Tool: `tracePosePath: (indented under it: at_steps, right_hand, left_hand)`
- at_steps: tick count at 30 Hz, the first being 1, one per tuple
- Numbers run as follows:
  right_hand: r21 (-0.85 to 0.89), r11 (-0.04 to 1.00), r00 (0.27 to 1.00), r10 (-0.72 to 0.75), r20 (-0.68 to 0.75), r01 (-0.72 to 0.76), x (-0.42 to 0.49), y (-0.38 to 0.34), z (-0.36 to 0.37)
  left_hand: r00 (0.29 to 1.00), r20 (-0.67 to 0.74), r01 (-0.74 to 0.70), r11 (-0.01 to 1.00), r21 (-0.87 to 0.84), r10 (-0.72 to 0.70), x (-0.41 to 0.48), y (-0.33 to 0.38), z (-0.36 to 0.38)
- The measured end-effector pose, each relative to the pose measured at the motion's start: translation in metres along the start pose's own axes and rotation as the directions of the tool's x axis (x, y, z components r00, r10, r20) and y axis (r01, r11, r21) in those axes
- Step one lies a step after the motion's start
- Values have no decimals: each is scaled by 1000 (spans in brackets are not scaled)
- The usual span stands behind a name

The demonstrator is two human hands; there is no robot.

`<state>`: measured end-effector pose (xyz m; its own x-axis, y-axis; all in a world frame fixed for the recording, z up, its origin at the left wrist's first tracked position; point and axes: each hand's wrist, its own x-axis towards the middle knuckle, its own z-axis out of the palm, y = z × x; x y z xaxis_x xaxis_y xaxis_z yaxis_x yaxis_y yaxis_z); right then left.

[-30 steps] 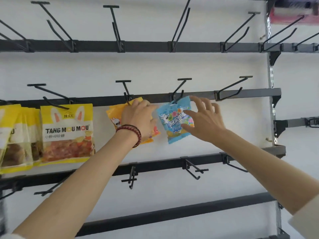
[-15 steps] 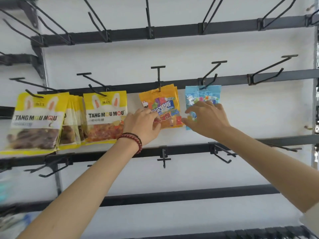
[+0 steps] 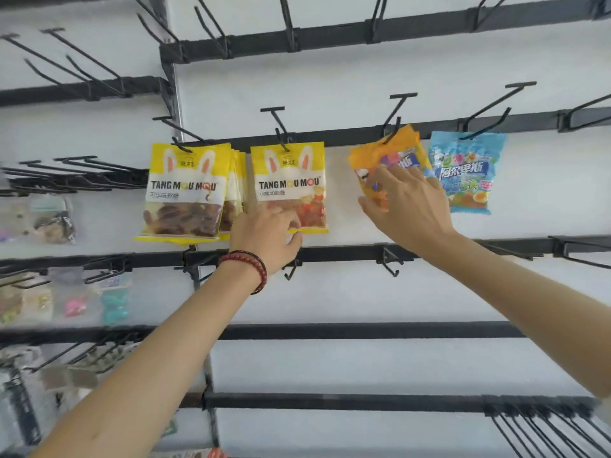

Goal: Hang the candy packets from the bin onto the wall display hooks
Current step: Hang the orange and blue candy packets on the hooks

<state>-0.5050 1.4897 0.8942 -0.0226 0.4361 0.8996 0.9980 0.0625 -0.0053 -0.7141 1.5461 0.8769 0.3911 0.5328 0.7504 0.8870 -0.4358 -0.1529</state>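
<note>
Shop, by the look: white wall lined with black rails (image 3: 363, 330), rows of peg hooks (image 3: 400, 107), branded candy packets (image 3: 287, 180) hung facing out, small bagged goods (image 3: 53, 219) leftward.

- On the middle rail (image 3: 347, 137) hang, left to right, the packet stack (image 3: 183, 193), second packet (image 3: 289, 180), third packet (image 3: 391, 148) and fourth packet (image 3: 466, 173)
- The left hand (image 3: 267, 236) lies before the second packet's lower edge
- The right hand (image 3: 410, 206) lies on the third packet

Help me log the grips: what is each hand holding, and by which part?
Left hand pinches the second yellow packet by its bottom edge. Right hand rests spread on the orange packet, lower half; grip cannot be told.
</note>
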Motion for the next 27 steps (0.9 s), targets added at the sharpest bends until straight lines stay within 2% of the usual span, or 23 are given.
tracePosePath:
  at_steps: [5,11,15,18,22,27]
  right_hand:
    - [25,998,957,-67,281,62,-30,-49,13]
    - [-7,1000,898,13,440,-11,-106,-85,41]
    - [-64,995,779,103,619,-80,-188,-96,61]
    - [-75,988,683,150,714,-138,-249,-101,69]
    - [-88,982,546,166,821,-167,-344,-105,85]
    - [-86,980,318,140,938,-178,-469,-111,94]
  left_hand:
    - [999,50,-6,996,-88,10,-40,-34,9]
    - [978,195,-47,989,-137,74,-118,-45,50]
    - [909,400,-42,980,-194,118,-187,-34,93]
    - [856,500,-4,968,-250,132,-240,-17,120]
    - [741,659,53,967,-251,130,-325,8,157]
    - [464,885,217,963,-158,41,-451,33,176]
